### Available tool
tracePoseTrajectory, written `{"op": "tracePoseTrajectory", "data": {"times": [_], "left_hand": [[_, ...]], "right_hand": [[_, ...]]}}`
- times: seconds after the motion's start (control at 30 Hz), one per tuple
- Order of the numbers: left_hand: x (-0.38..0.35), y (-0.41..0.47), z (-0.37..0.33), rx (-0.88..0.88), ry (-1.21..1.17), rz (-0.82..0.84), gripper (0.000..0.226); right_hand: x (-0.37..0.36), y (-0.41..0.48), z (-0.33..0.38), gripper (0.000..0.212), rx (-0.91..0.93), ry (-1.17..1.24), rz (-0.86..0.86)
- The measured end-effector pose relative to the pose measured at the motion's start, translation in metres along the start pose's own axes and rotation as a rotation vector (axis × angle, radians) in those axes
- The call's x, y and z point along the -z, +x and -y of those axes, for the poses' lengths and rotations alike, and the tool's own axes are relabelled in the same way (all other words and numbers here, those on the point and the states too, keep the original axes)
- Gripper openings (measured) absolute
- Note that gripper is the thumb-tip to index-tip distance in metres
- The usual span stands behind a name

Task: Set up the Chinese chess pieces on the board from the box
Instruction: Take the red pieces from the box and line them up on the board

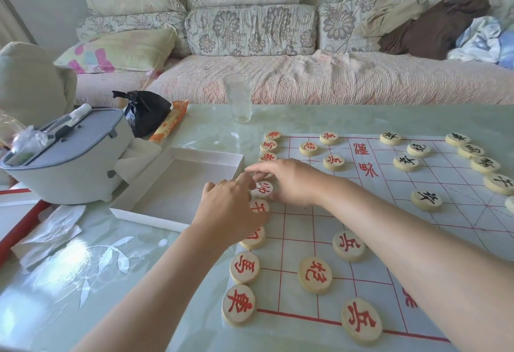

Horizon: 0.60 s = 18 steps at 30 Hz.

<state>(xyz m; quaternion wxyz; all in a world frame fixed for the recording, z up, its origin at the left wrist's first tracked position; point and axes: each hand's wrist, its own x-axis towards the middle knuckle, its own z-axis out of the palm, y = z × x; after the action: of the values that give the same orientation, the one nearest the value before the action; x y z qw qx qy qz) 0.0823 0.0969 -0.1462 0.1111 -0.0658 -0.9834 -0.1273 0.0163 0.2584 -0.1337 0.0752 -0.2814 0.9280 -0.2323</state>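
A white paper chess board with red lines lies on the glass table. Round cream pieces with red characters stand along its left edge, among them the red general piece and the advisor piece. Black-character pieces stand on the right side. My left hand lies over the left column, its fingertips touching the general piece. My right hand reaches in from the right, fingertips on a mostly hidden piece just above the general. The white box lies open and empty to the left of the board.
A clear drinking glass stands at the table's far edge. A grey lidded container, a black plastic bag and an orange snack packet sit at the left. Folded tissue lies near the left front. A sofa stands behind.
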Motion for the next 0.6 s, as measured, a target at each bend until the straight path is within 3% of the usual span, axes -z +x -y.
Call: {"op": "tracePoseTrajectory", "data": {"times": [0.6], "left_hand": [[-0.0026,0.0016,-0.0019,0.043,-0.032,-0.001,0.051]], "right_hand": [[0.0028,-0.0024,0.0083,0.064,0.036,0.010,-0.001]]}}
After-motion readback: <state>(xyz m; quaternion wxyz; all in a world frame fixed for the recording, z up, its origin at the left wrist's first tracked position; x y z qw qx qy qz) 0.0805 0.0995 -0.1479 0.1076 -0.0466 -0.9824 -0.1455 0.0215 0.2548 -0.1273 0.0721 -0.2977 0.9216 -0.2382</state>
